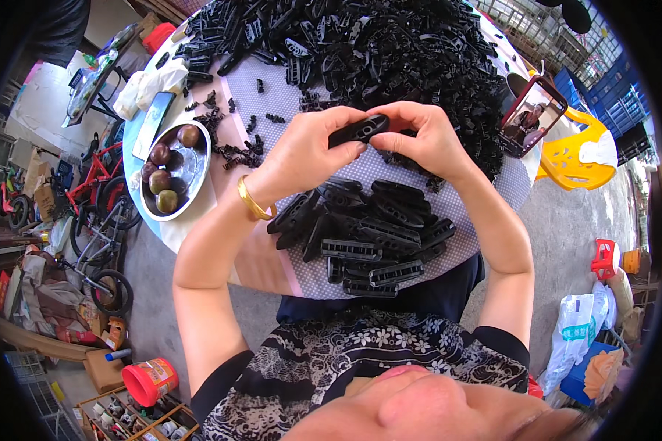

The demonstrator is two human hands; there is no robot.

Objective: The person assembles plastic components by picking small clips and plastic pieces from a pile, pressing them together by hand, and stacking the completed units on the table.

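Observation:
Between my two hands, over the middle of the round table point(276, 81), is a long black plastic piece point(362, 131) with rounded ends and small holes in its face. The fingers and thumb of my left hand point(322, 140) close on its left end. My right hand point(424, 138) pinches the other end, thumb against the near side. Just below my hands lies a heap of similar long black pieces point(371, 234), some showing slotted undersides. Beyond them spreads a large mound of small black plastic parts point(390, 51). My fingers partly cover the held piece.
A pale oval bowl point(171, 212) with several round dark fruits stands at the table's left, near a white cloth point(143, 88). On the right edge a phone point(533, 117) is propped upright. A yellow plastic chair point(577, 154) stands beyond it. Bicycles point(99, 228) and a red bucket point(149, 381) are at left.

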